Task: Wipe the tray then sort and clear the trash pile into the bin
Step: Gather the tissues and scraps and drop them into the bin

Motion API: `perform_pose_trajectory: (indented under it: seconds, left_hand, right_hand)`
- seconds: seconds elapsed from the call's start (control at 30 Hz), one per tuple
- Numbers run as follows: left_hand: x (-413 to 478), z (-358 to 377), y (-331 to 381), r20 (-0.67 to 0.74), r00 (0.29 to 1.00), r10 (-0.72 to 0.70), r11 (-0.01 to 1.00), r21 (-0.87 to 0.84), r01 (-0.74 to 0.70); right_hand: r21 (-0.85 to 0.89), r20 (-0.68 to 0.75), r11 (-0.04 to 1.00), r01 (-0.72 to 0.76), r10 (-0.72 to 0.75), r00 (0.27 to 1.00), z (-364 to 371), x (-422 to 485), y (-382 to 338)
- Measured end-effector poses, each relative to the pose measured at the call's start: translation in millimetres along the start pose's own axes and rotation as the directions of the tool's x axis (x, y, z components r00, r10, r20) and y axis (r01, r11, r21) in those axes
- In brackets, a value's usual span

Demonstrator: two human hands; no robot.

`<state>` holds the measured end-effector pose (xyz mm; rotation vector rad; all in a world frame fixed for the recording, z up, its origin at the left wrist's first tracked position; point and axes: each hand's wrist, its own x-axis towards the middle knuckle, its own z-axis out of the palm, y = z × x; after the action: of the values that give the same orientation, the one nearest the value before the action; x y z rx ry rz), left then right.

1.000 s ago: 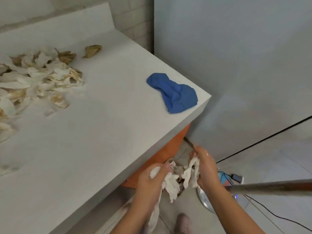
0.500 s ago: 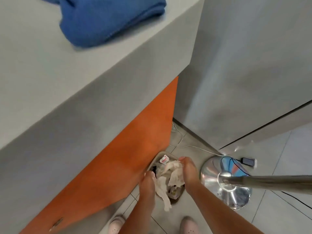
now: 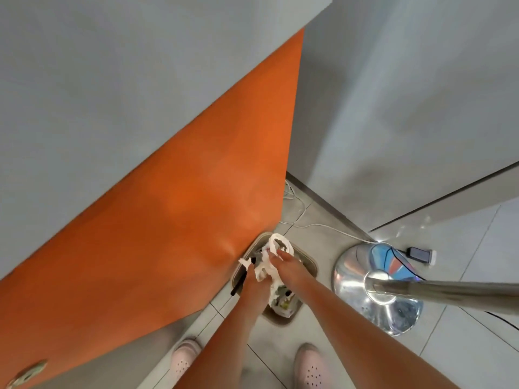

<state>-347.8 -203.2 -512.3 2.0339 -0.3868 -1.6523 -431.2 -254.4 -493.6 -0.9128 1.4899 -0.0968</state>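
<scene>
Both my hands hang low over the small bin (image 3: 308, 265) on the floor beside the orange panel. A wad of white tissue scraps (image 3: 263, 271) sits between them, right above the bin's opening. My left hand (image 3: 252, 284) grips the wad from the left, fingers curled into it. My right hand (image 3: 286, 263) lies against the wad from the right with its fingers stretched out. A loop of tissue (image 3: 276, 240) sticks up past my right fingertips. More trash (image 3: 284, 300) lies inside the bin. The tray and the trash pile are out of view.
The orange cabinet panel (image 3: 179, 197) and grey counter edge (image 3: 112, 80) fill the left. A shiny metal stand base (image 3: 373, 293) with its pole (image 3: 455, 293) stands right of the bin. A phone (image 3: 420, 254) and cables lie on the tiles. My pink shoes (image 3: 310, 367) are below.
My head has tipped further down, so the counter top and blue cloth left the view. Both hands with the tissue wad have dropped closer to the bin's mouth.
</scene>
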Motion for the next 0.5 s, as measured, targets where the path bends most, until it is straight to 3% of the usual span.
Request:
perform_pose_trajectory:
  seconds: [0.1,0.3,0.5]
  left_hand:
    - [-17,-8,14,-0.002,0.998,0.059,0.997,0.052,-0.059]
    - [-112,-40,71,-0.045,0.985,0.17,0.985,-0.033,-0.171]
    - [-256,-94,117,-0.141,0.883,0.447,0.889,-0.038,-0.456]
  right_hand:
    - [0.018,-0.015,0.999,0.033,-0.032,0.999,-4,-21,-10]
    - [0.085,-0.067,0.984,0.157,-0.151,0.986,-13,-99,-45]
    - [0.187,-0.094,0.887,0.422,-0.411,0.907,-9,-219,-108]
